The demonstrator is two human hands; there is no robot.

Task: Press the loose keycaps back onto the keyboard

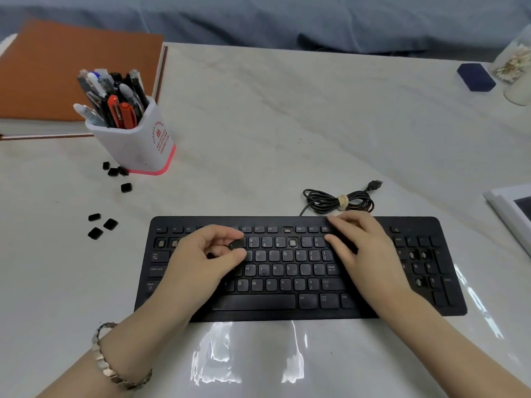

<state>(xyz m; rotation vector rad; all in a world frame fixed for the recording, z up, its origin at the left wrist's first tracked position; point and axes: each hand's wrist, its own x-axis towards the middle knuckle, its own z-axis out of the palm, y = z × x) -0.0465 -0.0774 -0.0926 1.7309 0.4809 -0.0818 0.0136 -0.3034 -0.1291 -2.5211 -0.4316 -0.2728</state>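
Hands, two, both over keyboard (270, 221). Left hand (201, 259) pinches one keycap (237, 244) between thumb and forefinger, over the number row, left of centre. Right hand (362, 254) lies with fingers straight on the keyboard's upper right part, holding nothing. Keyboard: black, flat on surface (258, 124), several sockets bare. Loose keycaps (99, 225): three, just left of keyboard. Further keycaps (115, 170): four, farther left and behind keyboard, by pen cup (143, 139). Cable (339, 201): coiled, just behind keyboard.

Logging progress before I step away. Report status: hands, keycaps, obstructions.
Left hand pinches a keycap over the number row. Right hand flat on the keyboard. More loose keycaps on the table, left. Empty sockets unobstructed.
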